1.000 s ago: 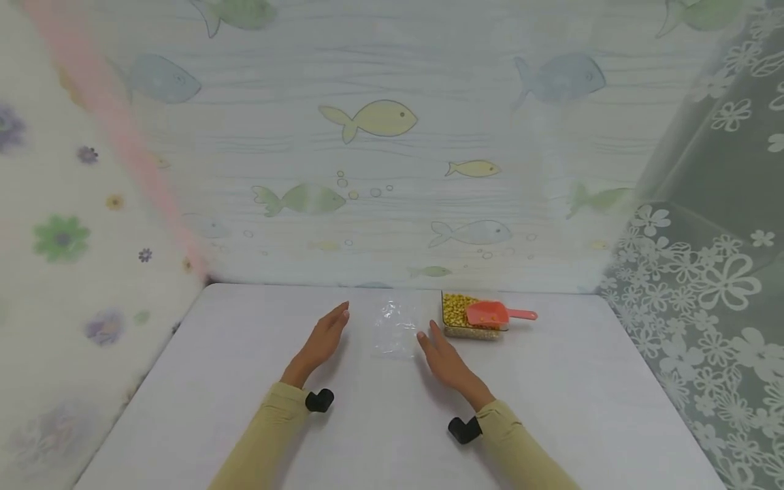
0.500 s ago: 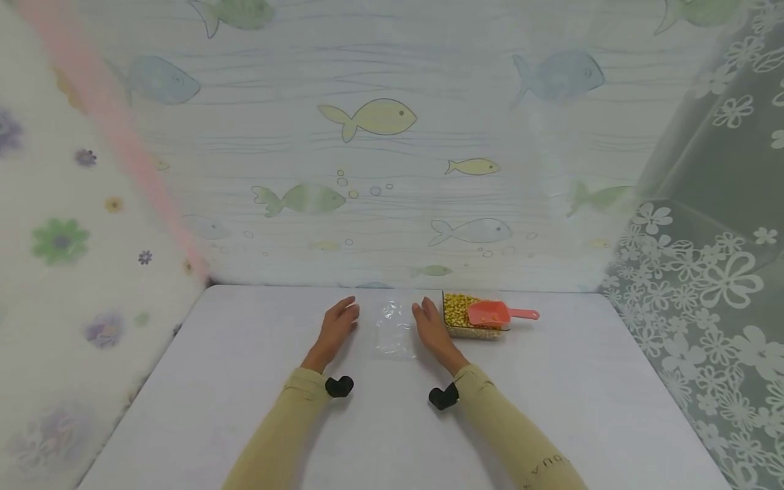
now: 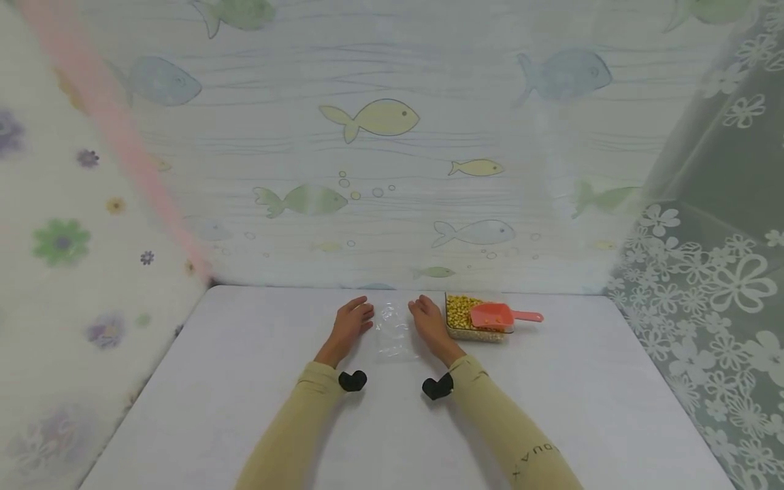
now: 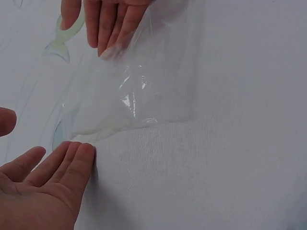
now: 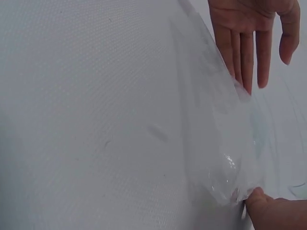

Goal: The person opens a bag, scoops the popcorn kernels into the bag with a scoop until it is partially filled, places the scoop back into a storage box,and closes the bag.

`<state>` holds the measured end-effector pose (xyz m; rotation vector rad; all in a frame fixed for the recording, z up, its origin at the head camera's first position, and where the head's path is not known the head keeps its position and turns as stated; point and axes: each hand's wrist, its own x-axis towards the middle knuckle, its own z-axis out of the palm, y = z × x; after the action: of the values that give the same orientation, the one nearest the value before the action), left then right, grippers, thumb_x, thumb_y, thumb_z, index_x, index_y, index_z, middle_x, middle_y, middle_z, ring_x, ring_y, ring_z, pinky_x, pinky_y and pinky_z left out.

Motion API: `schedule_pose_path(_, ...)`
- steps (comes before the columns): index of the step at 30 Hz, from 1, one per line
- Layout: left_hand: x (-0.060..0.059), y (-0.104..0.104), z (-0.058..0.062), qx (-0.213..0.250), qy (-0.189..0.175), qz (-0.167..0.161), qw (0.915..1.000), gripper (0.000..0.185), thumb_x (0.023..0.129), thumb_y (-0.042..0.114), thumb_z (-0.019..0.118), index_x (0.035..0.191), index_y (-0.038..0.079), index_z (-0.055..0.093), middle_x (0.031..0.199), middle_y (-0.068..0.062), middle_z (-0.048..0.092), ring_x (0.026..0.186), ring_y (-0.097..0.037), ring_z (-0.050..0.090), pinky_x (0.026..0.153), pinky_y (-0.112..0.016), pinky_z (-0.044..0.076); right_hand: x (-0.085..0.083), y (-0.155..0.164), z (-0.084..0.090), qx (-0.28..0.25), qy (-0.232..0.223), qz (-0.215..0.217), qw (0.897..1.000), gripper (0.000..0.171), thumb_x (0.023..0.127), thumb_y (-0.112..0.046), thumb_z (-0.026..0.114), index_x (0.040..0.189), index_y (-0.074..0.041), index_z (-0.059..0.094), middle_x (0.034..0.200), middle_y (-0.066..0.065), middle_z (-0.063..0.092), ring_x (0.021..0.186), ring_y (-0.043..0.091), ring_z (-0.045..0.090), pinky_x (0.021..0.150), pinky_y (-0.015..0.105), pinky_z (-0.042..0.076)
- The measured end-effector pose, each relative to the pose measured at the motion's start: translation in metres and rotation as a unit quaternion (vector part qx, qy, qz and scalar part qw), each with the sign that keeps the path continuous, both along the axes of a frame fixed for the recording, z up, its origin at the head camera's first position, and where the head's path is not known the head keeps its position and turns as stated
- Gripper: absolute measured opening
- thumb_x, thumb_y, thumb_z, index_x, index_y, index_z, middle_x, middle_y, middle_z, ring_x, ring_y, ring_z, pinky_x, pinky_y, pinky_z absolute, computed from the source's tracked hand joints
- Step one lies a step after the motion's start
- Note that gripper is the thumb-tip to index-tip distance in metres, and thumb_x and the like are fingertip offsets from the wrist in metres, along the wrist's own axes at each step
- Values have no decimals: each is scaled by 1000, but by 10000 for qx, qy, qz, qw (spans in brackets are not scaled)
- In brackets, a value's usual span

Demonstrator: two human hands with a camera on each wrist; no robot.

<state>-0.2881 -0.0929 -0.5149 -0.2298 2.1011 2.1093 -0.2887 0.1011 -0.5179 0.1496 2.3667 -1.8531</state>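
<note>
A clear plastic bag [image 3: 394, 330] lies flat on the white table [image 3: 245, 381], crinkled and shiny in the left wrist view [image 4: 139, 91]. My left hand [image 3: 354, 318] lies at its left edge with straight fingers, and the fingertips [image 4: 84, 151] touch the bag's corner. On the other side my right hand [image 3: 427, 318] rests at the right edge, fingers [image 4: 108, 33] straight and touching the film. In the right wrist view the bag [image 5: 225, 143] lies between the left hand [image 5: 249, 38] and a right fingertip [image 5: 271, 211]. Neither hand grips anything.
A clear container of yellow corn kernels [image 3: 463, 320] stands just right of my right hand, with a pink scoop [image 3: 493, 315] lying on top, handle pointing right. A fish-patterned wall [image 3: 392, 170] closes the back; patterned curtains [image 3: 704, 272] hang at both sides.
Both hands have moved forward and inward, from below the bag to flank it on either side; their fingertips now touch its edges. The bag, container and scoop have stayed put.
</note>
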Motion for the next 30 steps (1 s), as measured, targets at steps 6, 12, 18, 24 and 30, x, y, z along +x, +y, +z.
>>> schedule_pose_path(6, 9, 6, 1, -75, 110, 212, 9997, 50, 103, 12, 52, 150, -4, 43, 138, -27, 57, 124, -32, 59, 103, -39, 53, 3, 4, 0, -44, 6, 245, 9997, 59, 108, -26, 48, 153, 7, 33, 155, 26, 42, 145, 37, 40, 118, 48, 36)
schedule_pose_path(12, 17, 10, -2, -214, 218, 587, 9978, 48, 101, 5, 52, 146, -6, 47, 134, -27, 61, 102, -20, 65, 81, -19, 55, 10, 6, 0, -202, -17, 486, 9986, 55, 107, -27, 51, 151, 5, 39, 150, 25, 49, 140, 36, 48, 116, 48, 39)
schedule_pose_path(18, 26, 14, -6, -474, 516, 899, 9935, 42, 96, 1, 56, 137, -8, 56, 122, -26, 67, 93, -18, 67, 70, -16, 50, 21, 3, -1, -219, -13, 569, 9981, 51, 107, -26, 53, 148, 3, 46, 146, 22, 54, 137, 34, 51, 113, 46, 43)
schedule_pose_path(24, 41, 17, -6, -375, 723, 1109, 9905, 37, 93, 2, 65, 129, -7, 63, 118, -25, 70, 95, -19, 71, 77, -21, 57, 31, 4, 4, -382, 358, 647, 9965, 43, 103, -17, 57, 140, 3, 56, 134, 19, 64, 123, 25, 63, 102, 36, 53)
schedule_pose_path(30, 55, 15, -1, -87, 1020, 1220, 9872, 34, 95, 7, 69, 125, -10, 65, 113, -25, 71, 91, -17, 73, 76, -18, 58, 40, 6, 14, -802, 569, 544, 9937, 35, 100, -13, 63, 132, 1, 63, 124, 17, 70, 110, 21, 68, 98, 36, 55)
